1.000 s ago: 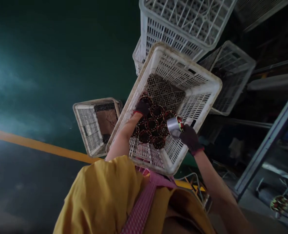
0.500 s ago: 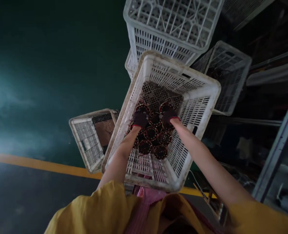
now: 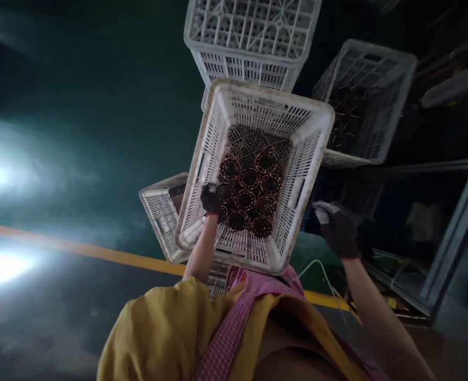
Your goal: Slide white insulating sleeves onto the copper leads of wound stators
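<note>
- Work in hand, by the look of it: loading wound stator cores (image 3: pixel 249 198) into a white plastic crate (image 3: pixel 317 119), one layer deep on the crate floor.
- The cores stand on end, copper windings up, packed touching one another in the near half of the crate; the far part of the floor shows bare mesh.
- Left hand (image 3: pixel 211 198), in a dark glove, reaches inside the crate at its near-left wall, fingers curled down onto the nearest core. Whether it grips that core or only steadies it cannot be told.
- Right hand (image 3: pixel 339 230), also gloved, is outside the crate, off its right wall and apart from it, fingers loosely spread and holding nothing.
- Judged step: between placements; the left hand settles the row while the right is free.
- Next move seems to call for a fresh core in the right hand, lowered upright into the open floor just beyond the packed rows, without snagging windings on the wall.
- Around: an upturned crate (image 3: pixel 253 37) behind, another crate (image 3: pixel 370 100) to the right with dark parts inside, a lower crate (image 3: pixel 160 217) to the left, a yellow floor line (image 3: pixel 79 248).
</note>
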A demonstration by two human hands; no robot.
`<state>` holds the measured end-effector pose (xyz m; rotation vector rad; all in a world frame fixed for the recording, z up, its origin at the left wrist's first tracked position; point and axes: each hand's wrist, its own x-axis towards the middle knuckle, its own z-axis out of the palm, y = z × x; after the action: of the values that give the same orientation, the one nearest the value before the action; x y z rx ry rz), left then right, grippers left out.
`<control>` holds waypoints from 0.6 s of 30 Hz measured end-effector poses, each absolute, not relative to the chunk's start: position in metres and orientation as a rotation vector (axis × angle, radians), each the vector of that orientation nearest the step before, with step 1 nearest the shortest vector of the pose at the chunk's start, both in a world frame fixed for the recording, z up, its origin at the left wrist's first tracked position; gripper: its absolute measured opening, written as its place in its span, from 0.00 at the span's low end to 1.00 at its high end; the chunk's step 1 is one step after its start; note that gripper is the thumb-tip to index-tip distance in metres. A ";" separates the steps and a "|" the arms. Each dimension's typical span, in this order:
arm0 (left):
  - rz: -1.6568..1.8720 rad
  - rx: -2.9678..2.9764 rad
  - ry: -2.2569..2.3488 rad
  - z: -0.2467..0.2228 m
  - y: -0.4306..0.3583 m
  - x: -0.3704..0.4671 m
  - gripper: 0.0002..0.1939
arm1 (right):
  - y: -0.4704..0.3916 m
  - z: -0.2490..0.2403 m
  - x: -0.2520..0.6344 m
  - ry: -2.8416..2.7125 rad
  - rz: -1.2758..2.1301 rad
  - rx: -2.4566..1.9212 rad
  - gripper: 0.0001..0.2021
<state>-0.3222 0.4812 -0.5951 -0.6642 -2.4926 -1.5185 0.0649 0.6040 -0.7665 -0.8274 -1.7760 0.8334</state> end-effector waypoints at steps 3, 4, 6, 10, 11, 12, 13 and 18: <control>-1.519 -0.694 -2.466 -0.615 0.484 -0.264 0.15 | 0.586 -0.820 0.120 -1.675 0.891 -1.095 0.21; -1.519 -0.751 -2.473 -0.625 0.488 -0.239 0.15 | 0.583 -0.840 0.136 -1.639 0.901 -1.191 0.21; -1.499 -0.931 -2.506 -0.652 0.498 -0.181 0.14 | 0.578 -0.879 0.168 -1.554 0.931 -1.342 0.22; -1.308 -1.485 -2.589 -0.716 0.517 -0.047 0.11 | 0.576 -0.954 0.238 -1.361 0.948 -1.533 0.22; -1.232 -1.629 -2.601 -0.733 0.525 -0.015 0.12 | 0.581 -0.974 0.258 -1.296 0.935 -1.582 0.23; -1.141 -1.781 -2.612 -0.751 0.535 0.015 0.14 | 0.587 -0.997 0.281 -1.222 0.913 -1.655 0.25; -1.032 -1.933 -2.614 -0.770 0.548 0.045 0.15 | 0.594 -1.021 0.305 -1.159 0.892 -1.744 0.25; -0.237 -2.582 -2.455 -0.887 0.618 0.204 0.11 | 0.594 -1.143 0.407 -0.873 0.914 -2.020 0.23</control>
<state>0.2036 0.6176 -0.8872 -2.5821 -2.4547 -0.2372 0.4075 0.5936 -1.1432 -2.0202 -0.8735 0.9142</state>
